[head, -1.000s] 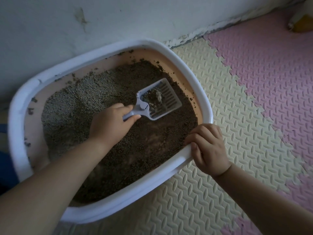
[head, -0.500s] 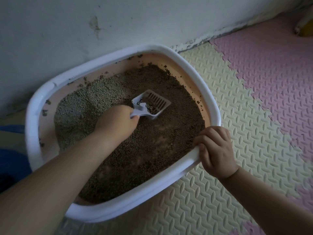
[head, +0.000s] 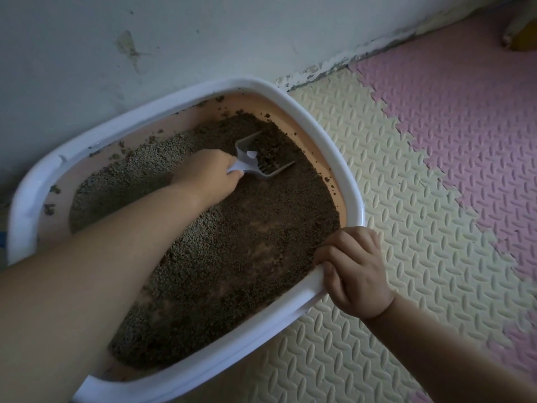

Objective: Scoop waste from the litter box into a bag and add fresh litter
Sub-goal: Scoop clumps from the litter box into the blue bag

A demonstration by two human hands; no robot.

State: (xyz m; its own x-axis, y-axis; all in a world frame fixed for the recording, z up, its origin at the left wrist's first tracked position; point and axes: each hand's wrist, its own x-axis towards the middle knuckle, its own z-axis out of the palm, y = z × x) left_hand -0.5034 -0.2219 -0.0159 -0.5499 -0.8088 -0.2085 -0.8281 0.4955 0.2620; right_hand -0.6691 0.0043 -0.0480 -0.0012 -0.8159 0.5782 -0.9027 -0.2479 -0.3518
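Observation:
A white-rimmed litter box (head: 319, 135) with peach inner walls sits on the floor against the wall. Dark brown and grey litter (head: 247, 242) covers its bottom. My left hand (head: 207, 173) grips the handle of a pale slotted scoop (head: 255, 159). The scoop's blade is dug into the litter near the box's far right corner and holds some dark litter. My right hand (head: 353, 271) grips the near right rim of the box, fingers curled over the edge. No bag shows in view.
Foam floor mats lie to the right, cream (head: 392, 228) beside the box and pink (head: 465, 112) farther off. A scuffed white wall (head: 174, 39) runs behind the box. A yellowish object (head: 520, 36) sits at the top right corner.
The scoop went from raised with a clump on it to lowered and pushed into the litter toward the far right corner. My right hand has stayed on the rim.

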